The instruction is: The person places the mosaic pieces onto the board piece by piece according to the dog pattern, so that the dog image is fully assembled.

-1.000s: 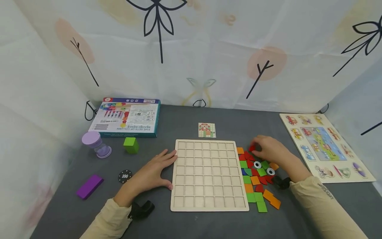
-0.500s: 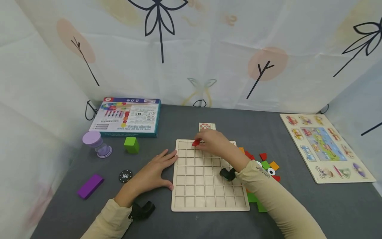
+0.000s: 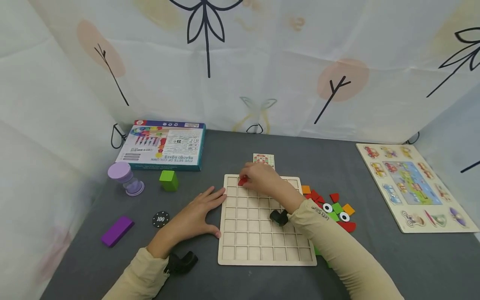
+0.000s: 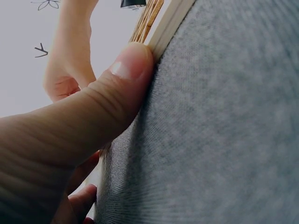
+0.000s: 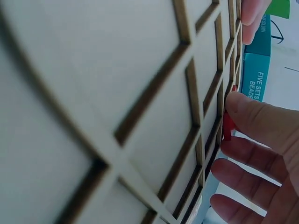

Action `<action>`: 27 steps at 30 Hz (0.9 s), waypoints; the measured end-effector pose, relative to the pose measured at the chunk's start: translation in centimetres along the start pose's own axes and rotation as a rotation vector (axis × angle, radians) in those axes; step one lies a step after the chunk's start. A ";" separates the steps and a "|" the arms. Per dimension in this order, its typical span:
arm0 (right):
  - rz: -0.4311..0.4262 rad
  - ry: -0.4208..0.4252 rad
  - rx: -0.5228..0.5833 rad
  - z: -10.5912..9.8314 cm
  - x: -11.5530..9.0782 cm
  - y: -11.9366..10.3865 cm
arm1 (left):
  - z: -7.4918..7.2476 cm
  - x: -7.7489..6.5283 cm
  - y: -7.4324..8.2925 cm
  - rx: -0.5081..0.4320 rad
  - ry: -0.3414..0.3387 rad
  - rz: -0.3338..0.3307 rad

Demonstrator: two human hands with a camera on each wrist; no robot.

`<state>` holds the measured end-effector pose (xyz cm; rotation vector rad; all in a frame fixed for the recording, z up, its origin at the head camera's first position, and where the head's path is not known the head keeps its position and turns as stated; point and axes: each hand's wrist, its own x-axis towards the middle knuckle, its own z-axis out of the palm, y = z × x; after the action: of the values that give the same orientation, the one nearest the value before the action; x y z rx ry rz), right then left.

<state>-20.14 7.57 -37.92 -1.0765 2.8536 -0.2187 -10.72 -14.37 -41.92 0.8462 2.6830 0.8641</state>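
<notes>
Wooden grid (image 3: 259, 253), one red piece (image 3: 242, 181) in right hand (image 3: 261, 178), two rings (image 3: 324, 208)

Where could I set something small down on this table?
Bare tabletop shows behind the colored tiles, between the picture card and puzzle board. Another strip borders the near edge of the wooden grid board, between the left sleeve and right sleeve. Crowded: right of the wooden grid board, where tiles bunch.

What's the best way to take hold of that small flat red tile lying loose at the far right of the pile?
Probably from above, pinching its left and right edges. The small flat red tile lies flat on the dark grey tabletop, with bare surface showing on both sides; its near edge sits close to a green tile.
</notes>
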 end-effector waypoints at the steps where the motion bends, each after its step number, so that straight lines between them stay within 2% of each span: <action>1: 0.003 0.000 -0.002 0.0 0.0 0.0 | 0.0 0.0 0.0 0.000 -0.001 0.002; 6: 0.058 0.008 0.067 -1.0 -1.4 0.9 | -0.1 0.1 0.1 -0.004 -0.001 -0.002; 10: 0.087 0.070 0.122 -2.5 -4.6 3.7 | 0.0 0.1 0.0 0.004 0.009 -0.004; 13: 0.147 0.096 0.123 -3.0 -7.5 6.2 | 0.1 0.1 -0.1 0.007 0.017 0.003; 16: 0.220 0.069 0.113 -2.8 -9.9 8.4 | 0.1 0.1 -0.1 0.009 0.015 -0.003; 18: 0.240 0.039 0.111 -2.5 -11.1 9.4 | 0.2 0.2 -0.1 0.007 0.015 -0.005; 22: 0.234 -0.005 0.122 -1.9 -12.0 10.0 | 0.2 0.1 -0.3 0.010 0.017 -0.010; 27: 0.233 -0.016 0.096 -1.6 -12.2 10.0 | 0.3 0.1 -0.3 0.008 0.022 0.002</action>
<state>-17.68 23.21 -37.62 -0.7180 2.8878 -0.3245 -10.85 -14.35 -42.30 0.8459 2.7067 0.8691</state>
